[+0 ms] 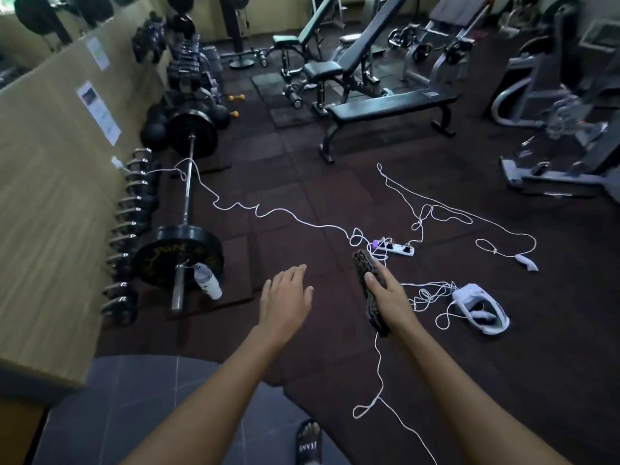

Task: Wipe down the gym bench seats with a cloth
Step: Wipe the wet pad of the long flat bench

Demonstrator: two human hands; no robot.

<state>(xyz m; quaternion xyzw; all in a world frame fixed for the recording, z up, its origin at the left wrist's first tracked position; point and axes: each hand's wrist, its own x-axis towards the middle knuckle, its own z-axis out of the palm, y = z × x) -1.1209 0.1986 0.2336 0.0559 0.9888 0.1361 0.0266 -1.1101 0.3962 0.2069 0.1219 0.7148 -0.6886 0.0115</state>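
Note:
My right hand point(392, 297) grips a dark, patterned folded cloth point(367, 286) held upright in front of me. My left hand point(287, 295) is stretched forward beside it, fingers straight and spread, holding nothing. A flat black gym bench point(389, 107) stands across the floor well ahead. Behind it are two inclined benches, one black point(362, 41) and one with a green seat point(285, 40).
White cables point(278, 213) and a power strip point(397, 249) sprawl over the dark rubber floor, with a white headset point(481, 307) at right. A loaded barbell point(186, 203), a bottle point(208, 281) and a dumbbell rack point(131, 229) line the left wall. Machines point(553, 112) stand at right.

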